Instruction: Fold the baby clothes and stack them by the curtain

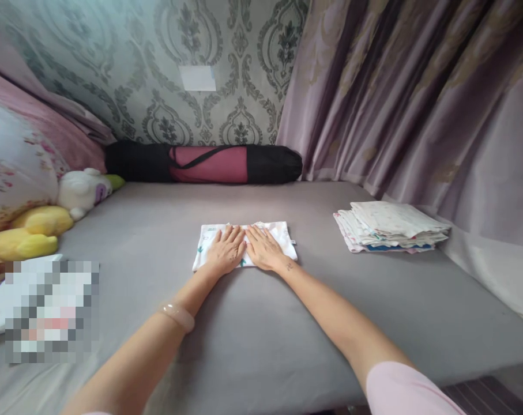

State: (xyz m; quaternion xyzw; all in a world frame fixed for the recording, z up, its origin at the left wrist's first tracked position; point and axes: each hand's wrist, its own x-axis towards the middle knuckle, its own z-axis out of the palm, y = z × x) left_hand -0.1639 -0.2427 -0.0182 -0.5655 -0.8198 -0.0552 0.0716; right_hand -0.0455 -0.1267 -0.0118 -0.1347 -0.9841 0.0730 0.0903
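A small folded white cloth (282, 235) with a coloured print lies in the middle of a grey bed sheet (252, 323). My left hand (226, 250) and my right hand (263, 248) both rest flat on it, side by side, fingers stretched out and pointing away from me. Neither hand grips anything. A pale bangle sits on my left wrist.
A stack of folded printed cloths (391, 226) sits to the right near the purple curtain (417, 98). A black and maroon rolled bag (204, 163) lies against the far wall. Plush toys (77, 193) and a floral pillow (14, 161) are at left, with a blurred patch below.
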